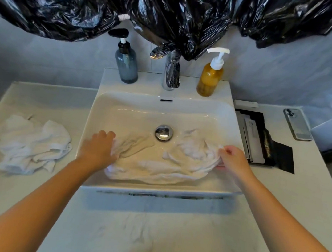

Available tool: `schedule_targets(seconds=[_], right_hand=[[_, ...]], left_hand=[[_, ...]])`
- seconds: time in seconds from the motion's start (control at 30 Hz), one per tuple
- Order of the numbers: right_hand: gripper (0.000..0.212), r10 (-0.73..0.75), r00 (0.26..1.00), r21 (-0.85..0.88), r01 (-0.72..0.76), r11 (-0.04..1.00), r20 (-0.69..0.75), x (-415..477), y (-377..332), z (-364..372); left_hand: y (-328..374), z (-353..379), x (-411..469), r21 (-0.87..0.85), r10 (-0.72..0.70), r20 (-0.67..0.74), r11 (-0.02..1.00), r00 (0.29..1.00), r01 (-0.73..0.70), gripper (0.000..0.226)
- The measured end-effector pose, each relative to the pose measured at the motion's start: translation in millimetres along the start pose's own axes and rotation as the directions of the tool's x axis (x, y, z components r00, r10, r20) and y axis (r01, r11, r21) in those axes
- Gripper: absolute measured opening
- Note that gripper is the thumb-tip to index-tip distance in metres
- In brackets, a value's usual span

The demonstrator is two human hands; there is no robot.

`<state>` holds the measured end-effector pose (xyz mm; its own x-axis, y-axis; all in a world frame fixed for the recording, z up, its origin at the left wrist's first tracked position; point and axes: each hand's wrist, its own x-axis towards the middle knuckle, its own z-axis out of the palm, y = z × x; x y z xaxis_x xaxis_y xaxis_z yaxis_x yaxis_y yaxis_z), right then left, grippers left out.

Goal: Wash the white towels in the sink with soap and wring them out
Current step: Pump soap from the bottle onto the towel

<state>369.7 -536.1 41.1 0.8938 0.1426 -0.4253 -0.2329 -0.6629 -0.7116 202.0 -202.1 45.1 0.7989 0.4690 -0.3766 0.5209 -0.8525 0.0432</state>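
On a pale marble-look counter [44, 100] under black plastic sheeting [190, 12], a white towel [158, 165] lies across the near half of the sink [123, 106], the left hand [97, 149] bunching its left end and the right hand [233, 160] pinching its right end; a second towel [32, 145] sits crumpled at left. If lifted sopping, it could drip over the near rim or toward the phone [297, 124]. Neither the amber bottle [208, 81] nor the blue-grey bottle [127, 67] shows readable writing.
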Motion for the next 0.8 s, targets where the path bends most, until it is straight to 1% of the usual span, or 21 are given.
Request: schedule_targets(seconds=[0.03,0.1,0.13,0.17,0.2,0.23,0.3,0.33,0.37,0.4,0.43,0.47,0.5,0.53,0.57,0.6,0.63,0.67,0.7,0.73,0.8], right_hand=[[0.018,-0.009,1.0,-0.183,0.01,0.983,0.003,0.7,0.3,-0.3],[0.011,-0.042,0.999,-0.515,0.04,0.856,0.007,-6.8,-7.7,4.1],[0.024,-0.114,0.993,-0.632,0.087,0.77,-0.002,-12.1,-12.6,9.2],[0.038,-0.23,0.973,-0.686,0.179,0.705,0.018,-17.7,-19.1,15.4],[0.046,-0.359,0.931,-0.672,0.31,0.673,0.07,-23.0,-26.7,23.1],[0.051,-0.429,0.885,-0.609,0.443,0.658,0.18,-27.4,-33.1,31.7],[0.066,-0.399,0.78,-0.48,0.616,0.625,0.482,-31.8,-41.2,53.9],[0.079,-0.325,0.728,-0.466,0.653,0.597,0.604,-30.7,-39.8,67.5],[0.09,-0.259,0.685,-0.476,0.683,0.555,0.681,-28.1,-37.5,79.4],[0.095,-0.23,0.667,-0.481,0.695,0.534,0.709,-24.5,-34.8,88.9],[0.09,-0.24,0.676,-0.47,0.683,0.56,0.697,-20.5,-34.7,94.2],[0.079,-0.281,0.713,-0.417,0.633,0.652,0.642,-17.4,-39.1,94.8],[0.064,-0.315,0.763,-0.29,0.54,0.79,0.564,-14.9,-45.2,90.9],[0.052,-0.33,0.808,-0.081,0.419,0.905,0.488,-17.4,-54.5,84.1],[0.047,-0.353,0.829,0.157,0.316,0.936,0.434,-22.0,-63.5,77.5],[0.044,-0.365,0.841,0.335,0.237,0.912,0.399,-28.5,-72.0,71.8],[0.035,-0.383,0.843,0.422,0.211,0.882,0.379,-38.3,-81.9,68.8],[0.022,-0.398,0.849,0.43,0.233,0.872,0.348,-49.8,-93.0,69.9],[0.007,-0.404,0.866,0.415,0.264,0.87,0.295,-59.6,-103.4,74.2],[0.009,-0.406,0.889,0.407,0.297,0.864,0.212,-65.9,-111.1,81.1],[0.028,-0.361,0.932,0.395,0.324,0.86,0.02,-66.8,-128.4,90.3]], left_hand=[[7.7,-0.6,-4.0,0.095,0.078,-0.075,0.993,0.994,-0.07,0.056],[28.7,1.3,-11.4,0.016,0.294,-0.097,0.956,0.951,-0.294,0.057],[40.1,3.5,-16.3,-0.08,0.393,-0.052,0.915,0.918,-0.396,0.058],[50.6,9.6,-17.6,-0.133,0.452,0.033,0.886,0.891,-0.445,0.062],[60.3,15.5,-17.1,-0.121,0.46,0.135,0.887,0.878,-0.446,0.067],[66.0,23.3,-14.2,-0.067,0.437,0.202,0.899,0.877,-0.433,0.069],[72.8,32.1,-9.4,-0.016,0.421,0.243,0.903,0.874,-0.43,0.057],[75.8,31.4,-8.7,-0.089,0.453,0.235,0.891,0.86,-0.445,0.048],[75.5,31.6,-6.5,-0.225,0.484,0.217,0.87,0.848,-0.439,0.04],[74.0,29.5,-4.6,-0.395,0.507,0.179,0.822,0.843,-0.41,0.034],[70.6,24.0,-3.7,-0.538,0.484,0.14,0.77,0.864,-0.344,0.029],[66.5,16.8,-3.3,-0.644,0.438,0.079,0.708,0.896,-0.289,0.029],[62.3,11.2,-2.9,-0.728,0.361,0.028,0.646,0.932,-0.228,0.032],[62.4,3.6,-6.4,-0.833,0.281,-0.013,0.527,0.96,-0.165,0.036],[65.1,-0.8,-7.8,-0.923,0.213,-0.029,0.369,0.977,-0.108,0.038],[71.7,-8.1,-11.0,-0.978,0.186,-0.045,0.192,0.981,-0.081,0.037],[83.6,-17.9,-12.3,-0.996,0.158,-0.042,0.077,0.987,-0.054,0.031],[97.7,-27.6,-13.7,-0.999,0.113,-0.047,-0.009,0.993,-0.046,0.025],[110.4,-35.0,-12.9,-0.997,0.039,-0.053,-0.05,0.998,-0.051,0.027],[123.3,-40.9,-11.3,-0.994,-0.043,-0.06,-0.085,0.997,-0.063,0.031],[143.6,-47.5,-14.4,-0.995,-0.218,-0.098,0.021,0.971,-0.096,0.034]])
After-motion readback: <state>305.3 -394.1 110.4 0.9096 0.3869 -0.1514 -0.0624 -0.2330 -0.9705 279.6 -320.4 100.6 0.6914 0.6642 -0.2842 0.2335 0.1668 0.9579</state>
